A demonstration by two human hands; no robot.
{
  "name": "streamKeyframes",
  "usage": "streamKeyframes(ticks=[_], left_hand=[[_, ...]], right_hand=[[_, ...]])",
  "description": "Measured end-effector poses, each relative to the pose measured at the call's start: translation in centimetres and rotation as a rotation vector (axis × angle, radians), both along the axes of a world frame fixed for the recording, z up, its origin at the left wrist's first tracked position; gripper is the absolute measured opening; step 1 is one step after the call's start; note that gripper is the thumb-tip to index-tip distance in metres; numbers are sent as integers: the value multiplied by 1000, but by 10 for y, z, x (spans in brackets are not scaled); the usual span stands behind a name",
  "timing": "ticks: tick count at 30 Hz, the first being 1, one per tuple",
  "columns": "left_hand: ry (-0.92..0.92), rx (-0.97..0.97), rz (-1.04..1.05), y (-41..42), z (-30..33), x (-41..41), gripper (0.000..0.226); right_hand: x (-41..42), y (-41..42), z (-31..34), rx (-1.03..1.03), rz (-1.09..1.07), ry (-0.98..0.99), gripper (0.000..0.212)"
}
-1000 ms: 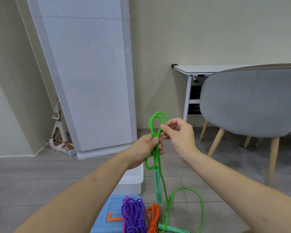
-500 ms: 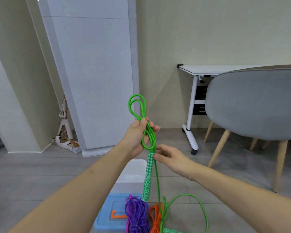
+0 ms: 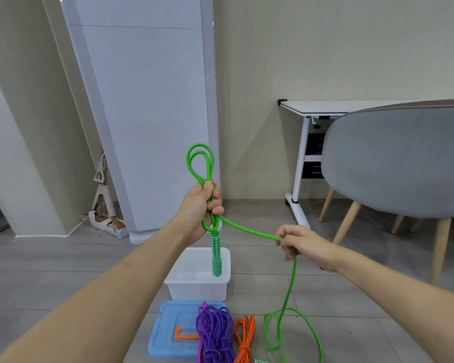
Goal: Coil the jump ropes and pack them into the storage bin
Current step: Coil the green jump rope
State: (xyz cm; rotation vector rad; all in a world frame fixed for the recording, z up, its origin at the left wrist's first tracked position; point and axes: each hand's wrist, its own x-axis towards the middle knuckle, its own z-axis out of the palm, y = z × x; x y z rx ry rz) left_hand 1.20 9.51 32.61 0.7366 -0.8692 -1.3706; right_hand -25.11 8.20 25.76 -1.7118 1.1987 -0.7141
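With the left hand (image 3: 201, 205) clenched round two raised loops of green rope (image 3: 243, 229) above the bin (image 3: 198, 286) and the right hand (image 3: 303, 246) pinching the strand, risks slack snagging on the floor (image 3: 351, 297) and yanking loops loose.

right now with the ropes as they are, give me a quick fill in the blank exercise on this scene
1. The left hand grips loops of the ____ rope.
2. The right hand pinches the same rope, which runs down to the ____.
3. The purple rope lies partly on the blue ____.
4. The white bin holds ____ coiled ropes.

Missing words: green; floor; lid; no
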Motion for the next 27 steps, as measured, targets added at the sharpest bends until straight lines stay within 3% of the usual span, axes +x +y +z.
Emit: streamKeyframes(ticks=[15,19,27], left_hand=[[-390,31,-276,3,-28,-15,22],[-492,16,-391,4,-34,-22,36],[-435,21,-413,7,-35,-29,35]], right_hand=[[24,8,44,-618,120,165,14],[35,11,51,-709,101,169,13],[43,14,59,-767,50,179,20]])
